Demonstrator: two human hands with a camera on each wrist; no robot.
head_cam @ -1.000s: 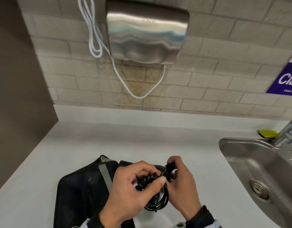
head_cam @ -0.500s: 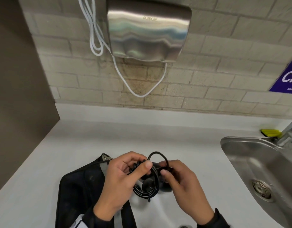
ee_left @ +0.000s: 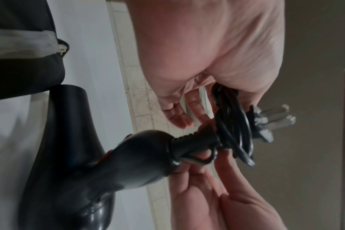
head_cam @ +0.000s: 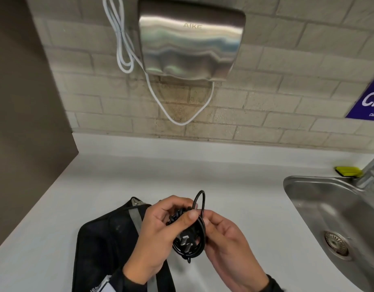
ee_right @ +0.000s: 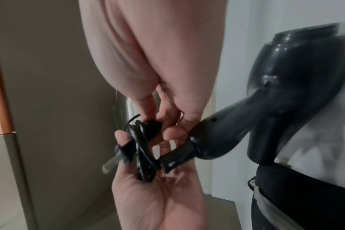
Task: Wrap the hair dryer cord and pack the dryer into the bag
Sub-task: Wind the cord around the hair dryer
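Both hands hold the black cord (head_cam: 194, 243), coiled into a small bundle above the counter. My left hand (head_cam: 182, 212) pinches the coils from the left with thumb on top. My right hand (head_cam: 207, 224) grips them from the right. One loop (head_cam: 199, 199) stands up above the thumbs, and the plug (head_cam: 185, 239) lies against the coils with its prongs showing. The black hair dryer (ee_left: 69, 155) hangs below the bundle by its handle (ee_right: 217, 133); in the head view the hands hide it. A black bag (head_cam: 103, 239) with a grey strap lies flat on the counter under my left forearm.
A steel sink (head_cam: 308, 207) with a tap (head_cam: 371, 171) and a yellow sponge (head_cam: 348, 171) is at the right. A steel hand dryer (head_cam: 190, 39) with a white cable (head_cam: 122, 49) hangs on the brick wall. A grey partition (head_cam: 23, 123) bounds the white counter (head_cam: 160, 171) on the left.
The hands have turned the coiled bundle. A loop of cord now stands above the thumbs, and the plug has come round to the front with its prongs showing.
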